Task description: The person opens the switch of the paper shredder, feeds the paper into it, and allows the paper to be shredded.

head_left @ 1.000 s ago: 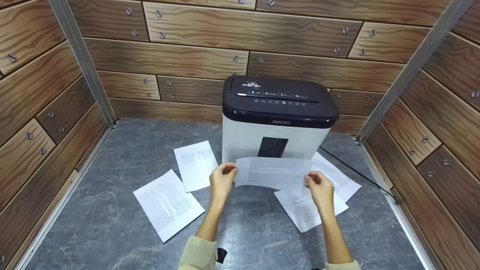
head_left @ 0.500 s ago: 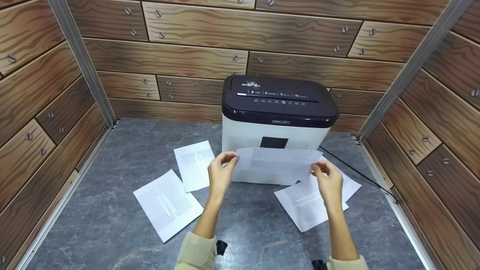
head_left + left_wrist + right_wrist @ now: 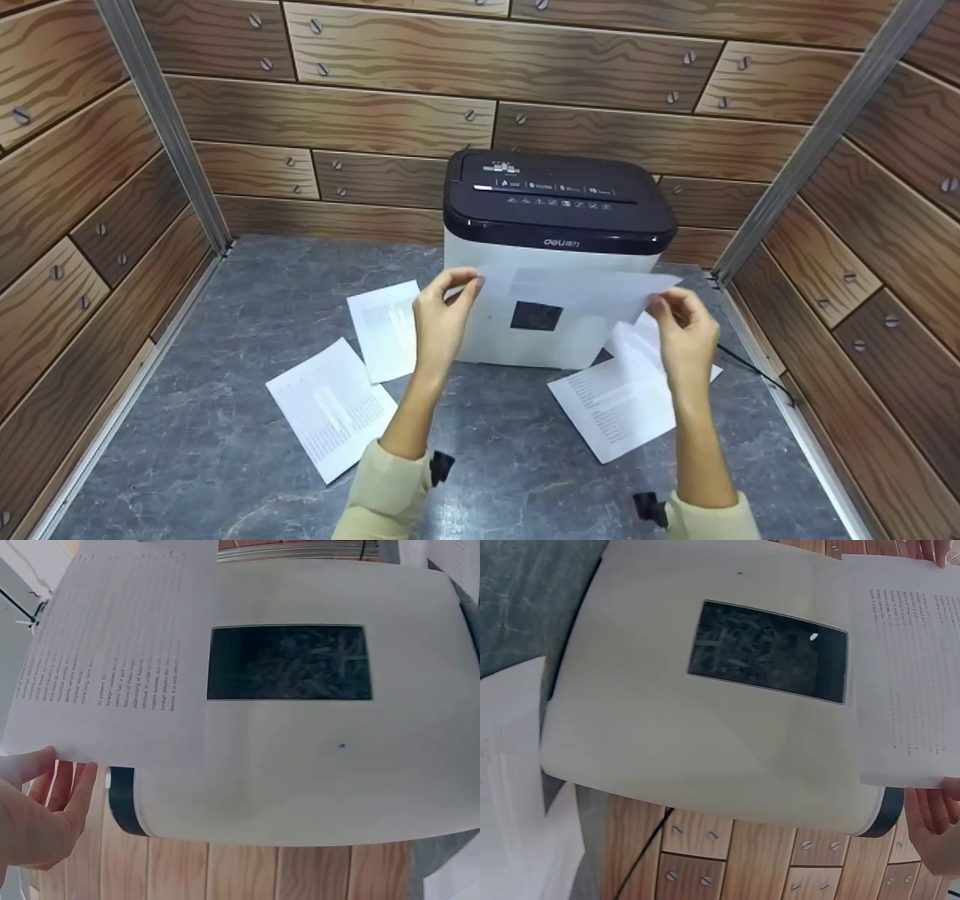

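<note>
A printed sheet of paper (image 3: 577,289) stretches between both hands, held up in front of the paper shredder (image 3: 555,330). My left hand (image 3: 442,319) pinches its left edge between thumb and fingers. At the opposite edge, my right hand (image 3: 686,337) pinches the sheet the same way. Small print lines the paper (image 3: 112,652) in the left wrist view. The shredder has a black top (image 3: 562,199) with a narrow feed slot, and a white bin whose dark window (image 3: 769,651) shows shredded bits inside. The sheet stands below the level of the slot.
Two printed sheets lie left of the shredder, one nearer (image 3: 334,409) and one farther (image 3: 386,330). More paper (image 3: 619,409) lies overlapping at the right. A black power cord (image 3: 754,371) runs to the right wall. Wood-patterned walls (image 3: 375,112) enclose the grey tabletop (image 3: 495,465).
Both hands have raised the sheet from low before the shredder to nearer its top. The right hand has also moved rightward, and the bin window now shows below the paper.
</note>
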Demonstrator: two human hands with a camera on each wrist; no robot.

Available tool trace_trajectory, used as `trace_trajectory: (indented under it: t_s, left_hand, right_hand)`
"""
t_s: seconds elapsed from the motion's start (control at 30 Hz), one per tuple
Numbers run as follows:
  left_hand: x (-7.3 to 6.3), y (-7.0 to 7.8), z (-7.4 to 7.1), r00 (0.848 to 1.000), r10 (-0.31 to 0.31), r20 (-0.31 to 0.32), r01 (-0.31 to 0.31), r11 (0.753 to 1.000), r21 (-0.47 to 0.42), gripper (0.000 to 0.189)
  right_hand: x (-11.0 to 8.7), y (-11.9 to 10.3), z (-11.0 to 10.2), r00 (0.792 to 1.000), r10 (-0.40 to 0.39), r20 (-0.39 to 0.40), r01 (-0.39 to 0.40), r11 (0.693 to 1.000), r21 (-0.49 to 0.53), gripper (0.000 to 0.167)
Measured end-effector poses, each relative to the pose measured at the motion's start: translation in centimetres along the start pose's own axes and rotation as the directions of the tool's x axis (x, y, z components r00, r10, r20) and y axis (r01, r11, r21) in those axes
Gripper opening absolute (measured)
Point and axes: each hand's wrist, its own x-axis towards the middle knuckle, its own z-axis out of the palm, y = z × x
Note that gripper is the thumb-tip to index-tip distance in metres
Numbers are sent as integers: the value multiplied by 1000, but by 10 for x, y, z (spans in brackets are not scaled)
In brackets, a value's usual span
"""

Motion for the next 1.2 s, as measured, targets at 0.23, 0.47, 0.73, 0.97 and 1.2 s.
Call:
trace_trajectory:
  t_s: [0.23, 0.47, 0.73, 0.97, 1.2]
  left_hand:
    - [19, 7, 5, 996, 87, 6, -87, 995, -51, 9]
    - [38, 10, 10, 974, 225, -5, -224, 969, -108, 8]
    - [52, 15, 10, 946, 323, -20, -320, 922, -220, 7]
    - [66, 0, 13, 920, 391, -14, -381, 887, -260, 9]
    - [72, -16, 18, 923, 384, -16, -376, 892, -250, 8]
  right_hand:
    - [17, -20, -1, 994, -93, -49, 95, 995, 27, 15]
    - [32, -38, 0, 980, -181, -78, 188, 979, 84, 24]
    - [39, -63, 8, 953, -290, -84, 300, 937, 179, 17]
    - [49, -63, 17, 936, -343, -78, 351, 900, 256, 15]
    - [57, -48, 24, 946, -318, -59, 322, 911, 259, 12]
